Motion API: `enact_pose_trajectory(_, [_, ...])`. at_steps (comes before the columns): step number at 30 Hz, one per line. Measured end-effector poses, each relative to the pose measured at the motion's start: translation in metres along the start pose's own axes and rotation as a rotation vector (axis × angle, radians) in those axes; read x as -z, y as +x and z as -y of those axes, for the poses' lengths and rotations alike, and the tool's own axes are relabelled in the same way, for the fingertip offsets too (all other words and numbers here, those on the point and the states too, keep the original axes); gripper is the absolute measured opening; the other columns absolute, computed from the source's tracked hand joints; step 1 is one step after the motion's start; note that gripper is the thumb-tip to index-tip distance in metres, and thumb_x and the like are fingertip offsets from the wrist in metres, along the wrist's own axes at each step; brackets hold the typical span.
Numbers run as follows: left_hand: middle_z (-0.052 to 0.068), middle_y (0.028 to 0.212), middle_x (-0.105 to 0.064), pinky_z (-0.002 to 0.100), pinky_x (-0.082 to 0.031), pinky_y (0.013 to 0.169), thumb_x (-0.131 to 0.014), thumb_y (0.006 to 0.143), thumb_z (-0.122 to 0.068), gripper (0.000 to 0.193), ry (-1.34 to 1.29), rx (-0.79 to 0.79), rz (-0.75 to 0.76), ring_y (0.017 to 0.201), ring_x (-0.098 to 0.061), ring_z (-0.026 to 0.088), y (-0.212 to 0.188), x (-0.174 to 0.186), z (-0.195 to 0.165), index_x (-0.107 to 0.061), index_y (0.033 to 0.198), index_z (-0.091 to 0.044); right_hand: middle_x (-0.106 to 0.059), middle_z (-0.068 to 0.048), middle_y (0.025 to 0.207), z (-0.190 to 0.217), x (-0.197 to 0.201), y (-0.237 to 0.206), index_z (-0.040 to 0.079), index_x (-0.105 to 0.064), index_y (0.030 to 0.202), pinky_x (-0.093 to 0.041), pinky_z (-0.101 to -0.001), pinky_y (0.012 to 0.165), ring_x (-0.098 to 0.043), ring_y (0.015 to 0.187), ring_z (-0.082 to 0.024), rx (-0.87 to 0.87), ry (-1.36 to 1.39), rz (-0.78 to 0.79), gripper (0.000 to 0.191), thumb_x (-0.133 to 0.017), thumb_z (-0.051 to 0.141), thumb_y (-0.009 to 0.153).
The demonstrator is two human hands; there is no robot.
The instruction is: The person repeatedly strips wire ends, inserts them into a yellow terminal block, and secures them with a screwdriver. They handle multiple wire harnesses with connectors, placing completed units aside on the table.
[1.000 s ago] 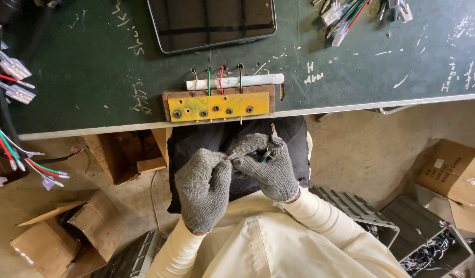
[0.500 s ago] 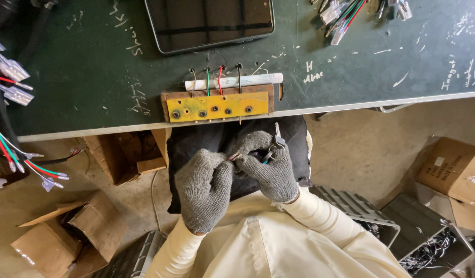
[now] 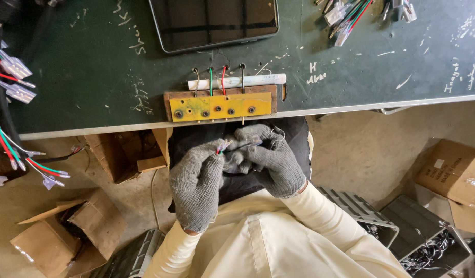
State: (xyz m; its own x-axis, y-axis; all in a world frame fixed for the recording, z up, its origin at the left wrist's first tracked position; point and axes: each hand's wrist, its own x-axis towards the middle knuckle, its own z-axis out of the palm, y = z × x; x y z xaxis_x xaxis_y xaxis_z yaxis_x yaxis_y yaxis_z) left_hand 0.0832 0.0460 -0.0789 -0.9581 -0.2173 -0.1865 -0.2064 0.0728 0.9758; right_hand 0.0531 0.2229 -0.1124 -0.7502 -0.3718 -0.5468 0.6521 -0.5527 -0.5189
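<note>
Both hands in grey knit gloves, held together over a black cloth (image 3: 294,139) on the lap, just below the near edge of the green table (image 3: 93,77). Left hand (image 3: 197,184) curled shut around a thin bundle of wires (image 3: 223,148), red and green ends poking up between the fingers. Right hand (image 3: 272,159) closed too, pinching a small dark tool (image 3: 243,146) that points across at the wire ends; metal loops of the tool's handle visible at the knuckles. Touching at the fingertips, the two hands.

Clamped at the near edge of the table, directly above the hands: a yellow plate with a row of screws (image 3: 220,106) on a wooden block. Just behind it, a white tube (image 3: 237,81), with green, red and black wires looping up over it. Farther back, near the far edge, a dark tablet screen (image 3: 217,20). More connector wires at the far right corner (image 3: 350,15) and along the left edge (image 3: 11,72). Down on the floor, cardboard boxes (image 3: 453,175) to the right and left, and grey trays (image 3: 423,226) with black wiring at the right.
</note>
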Motion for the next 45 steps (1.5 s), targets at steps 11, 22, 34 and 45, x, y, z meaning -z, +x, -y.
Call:
enact_pose_trajectory(11, [0.008,0.095,-0.070,0.022,-0.048,0.059,-0.063,0.099,0.006,0.010,-0.122,0.041,-0.064,0.065,-0.058,0.006,-0.004,-0.003,0.003,-0.066,0.107,-0.001,-0.072,-0.015,0.089,-0.011,0.010,0.007,-0.006,-0.068,0.113,-0.054,-0.0283,0.062,-0.067,0.070,-0.018,0.063,0.015,-0.063,0.023,-0.073,0.013,0.101])
enact_pose_trajectory(22, [0.009,0.081,-0.073,0.022,-0.047,0.053,-0.062,0.101,0.002,0.007,-0.213,0.161,-0.029,0.058,-0.057,0.006,-0.005,-0.009,0.005,-0.060,0.106,-0.002,-0.074,-0.011,0.080,0.003,-0.017,0.010,-0.005,-0.074,0.103,-0.057,-0.0267,0.057,-0.070,0.066,-0.015,0.027,-0.208,-0.245,0.022,-0.072,0.015,0.096])
enact_pose_trajectory(34, [0.011,0.098,-0.068,0.033,-0.055,0.079,-0.069,0.097,0.002,0.009,0.304,-0.319,-0.094,0.087,-0.069,0.025,0.013,-0.010,-0.005,-0.061,0.101,-0.002,-0.075,-0.009,0.077,0.009,-0.030,0.011,-0.002,-0.075,0.100,-0.046,-0.0233,0.047,-0.064,0.053,-0.012,0.148,-0.332,-0.308,0.021,-0.078,0.017,0.091])
enact_pose_trajectory(45, [0.014,0.090,-0.067,0.039,-0.054,0.074,-0.073,0.093,-0.003,0.011,0.477,-0.245,-0.085,0.080,-0.068,0.032,0.027,-0.016,-0.001,-0.062,0.095,-0.004,-0.074,-0.010,0.079,0.007,-0.022,0.012,-0.005,-0.071,0.108,-0.048,-0.0247,0.049,-0.066,0.055,-0.014,0.155,-0.340,-0.291,0.025,-0.077,0.013,0.092])
